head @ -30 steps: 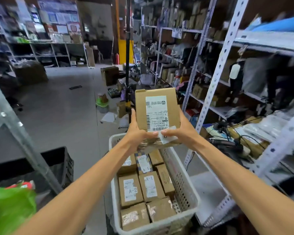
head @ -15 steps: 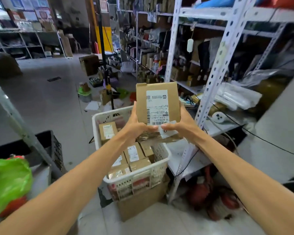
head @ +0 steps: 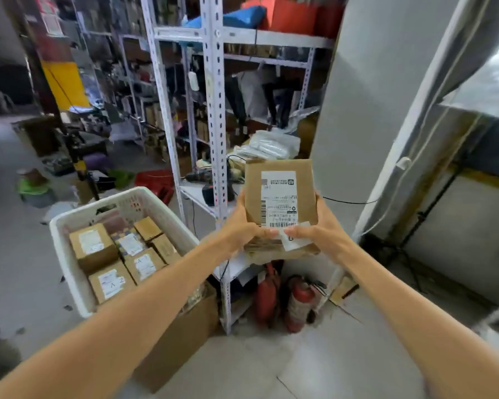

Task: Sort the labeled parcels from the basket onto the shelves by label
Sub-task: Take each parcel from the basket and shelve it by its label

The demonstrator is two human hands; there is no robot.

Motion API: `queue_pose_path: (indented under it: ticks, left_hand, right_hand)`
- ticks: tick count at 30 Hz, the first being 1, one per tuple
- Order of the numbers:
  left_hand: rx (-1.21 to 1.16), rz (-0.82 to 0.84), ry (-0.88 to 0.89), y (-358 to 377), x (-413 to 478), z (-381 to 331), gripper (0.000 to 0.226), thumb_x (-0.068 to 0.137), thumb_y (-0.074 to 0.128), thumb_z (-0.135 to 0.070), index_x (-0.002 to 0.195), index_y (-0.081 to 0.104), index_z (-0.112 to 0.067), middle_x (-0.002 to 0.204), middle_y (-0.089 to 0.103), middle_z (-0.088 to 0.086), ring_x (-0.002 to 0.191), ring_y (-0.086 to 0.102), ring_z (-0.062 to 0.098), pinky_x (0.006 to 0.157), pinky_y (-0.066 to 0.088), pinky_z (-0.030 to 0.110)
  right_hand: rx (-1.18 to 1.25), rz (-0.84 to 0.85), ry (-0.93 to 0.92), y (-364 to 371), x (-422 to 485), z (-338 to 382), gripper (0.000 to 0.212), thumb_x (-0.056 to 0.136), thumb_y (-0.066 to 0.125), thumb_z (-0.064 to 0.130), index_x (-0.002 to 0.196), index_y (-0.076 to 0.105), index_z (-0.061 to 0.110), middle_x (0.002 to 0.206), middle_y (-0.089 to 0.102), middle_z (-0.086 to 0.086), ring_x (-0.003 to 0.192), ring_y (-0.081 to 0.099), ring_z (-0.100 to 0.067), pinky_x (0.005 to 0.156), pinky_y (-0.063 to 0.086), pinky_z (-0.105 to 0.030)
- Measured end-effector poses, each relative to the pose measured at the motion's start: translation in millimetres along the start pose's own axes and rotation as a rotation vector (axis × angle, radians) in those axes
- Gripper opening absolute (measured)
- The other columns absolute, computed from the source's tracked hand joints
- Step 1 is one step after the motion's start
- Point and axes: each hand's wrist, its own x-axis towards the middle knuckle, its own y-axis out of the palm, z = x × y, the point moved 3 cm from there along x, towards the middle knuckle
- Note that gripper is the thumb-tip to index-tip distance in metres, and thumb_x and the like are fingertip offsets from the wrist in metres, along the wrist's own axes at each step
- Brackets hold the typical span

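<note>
Gripping: left hand (head: 242, 229) and right hand (head: 321, 232) clasp one labelled parcel (head: 280, 194) upright between them | basket (head: 62, 254) left of and below the hands: several labelled cardboard boxes (head: 110, 254) inside | shelf rack (head: 213, 110) behind hands

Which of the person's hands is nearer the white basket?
Left. The left hand grips the parcel at its left edge, on the side facing the basket; the right hand grips its right edge, farther away.
</note>
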Motion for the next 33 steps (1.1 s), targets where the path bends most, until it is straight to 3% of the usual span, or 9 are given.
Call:
queue_pose_path:
  ticks: [4,8,10,14,16,19,22,28,33]
  left_hand:
    - [0.006,0.198,0.033,93,25,-17,0.101,0.066,0.076,0.017,0.143,0.020,-0.018,0.123,0.058,0.002,0.113,0.057,0.014,0.081,0.053,0.016]
    - [-0.014,0.434,0.020,195,44,-19,0.096,0.065,0.074,0.018,0.137,0.025,-0.021,0.121,0.060,0.008,0.120,0.056,0.026,0.085,0.055,0.023]
    - [-0.005,0.567,0.000,246,48,-19,0.093,0.067,0.074,0.017,0.135,0.025,-0.022,0.119,0.061,0.007,0.118,0.057,0.026,0.086,0.055,0.026]
    - [0.032,0.812,0.021,344,44,-18,0.124,0.054,0.084,0.000,0.148,0.011,-0.035,0.132,0.055,0.009,0.122,0.055,0.025,0.101,0.047,0.045]
    - [0.024,0.924,0.052,391,35,-21,0.119,0.055,0.080,0.003,0.146,0.015,-0.036,0.131,0.055,0.007,0.122,0.055,0.023,0.097,0.051,0.043]
    - [0.009,1.113,0.060,458,21,-14,0.105,0.064,0.074,0.015,0.139,0.020,-0.036,0.130,0.054,0.007,0.121,0.055,0.023,0.086,0.056,0.033]
    - [0.014,1.292,0.074,514,11,-3,0.103,0.069,0.068,0.021,0.142,0.020,-0.033,0.128,0.056,0.005,0.118,0.057,0.020,0.090,0.055,0.035]
    - [0.005,1.431,-0.071,557,-11,37,0.100,0.071,0.064,0.024,0.144,0.018,-0.025,0.123,0.058,0.010,0.109,0.061,0.021,0.072,0.058,0.025]
    - [0.048,1.483,-0.140,575,-5,67,0.102,0.066,0.070,0.021,0.143,0.020,-0.022,0.123,0.059,0.010,0.114,0.060,0.027,0.081,0.059,0.036]
  right_hand:
    - [0.001,-0.208,0.015,-82,-51,-5,0.098,0.068,0.082,0.000,0.142,0.024,0.028,0.123,0.061,0.002,0.110,0.062,-0.010,0.091,0.054,-0.030]
    - [0.001,-0.415,0.027,-157,-114,-11,0.090,0.073,0.072,-0.014,0.132,0.024,0.033,0.121,0.057,0.003,0.107,0.061,-0.007,0.074,0.054,-0.017]
    - [-0.012,-0.516,0.050,-190,-149,-17,0.087,0.074,0.074,-0.011,0.133,0.025,0.030,0.124,0.058,0.000,0.109,0.062,-0.009,0.078,0.054,-0.020]
    - [-0.047,-0.767,0.143,-243,-223,-32,0.104,0.065,0.083,0.013,0.146,0.020,0.027,0.126,0.059,0.004,0.112,0.062,-0.012,0.086,0.055,-0.027]
    - [-0.058,-0.897,0.167,-263,-258,-37,0.101,0.064,0.081,0.017,0.145,0.023,0.030,0.127,0.058,0.006,0.112,0.062,-0.012,0.080,0.056,-0.022]
    - [-0.060,-1.049,0.227,-285,-305,-51,0.098,0.067,0.081,0.017,0.144,0.024,0.034,0.131,0.057,0.006,0.115,0.061,-0.014,0.082,0.057,-0.026]
    - [-0.072,-1.270,0.242,-297,-348,-67,0.097,0.072,0.080,0.006,0.146,0.024,0.035,0.130,0.058,0.007,0.114,0.061,-0.014,0.075,0.057,-0.023]
    - [-0.098,-1.427,0.399,-295,-389,-91,0.103,0.060,0.082,0.010,0.144,0.026,0.031,0.124,0.064,0.005,0.109,0.065,-0.016,0.088,0.057,-0.043]
    - [-0.065,-1.478,0.441,-293,-394,-120,0.099,0.061,0.082,0.006,0.140,0.028,0.031,0.122,0.063,0.004,0.109,0.065,-0.016,0.088,0.057,-0.041]
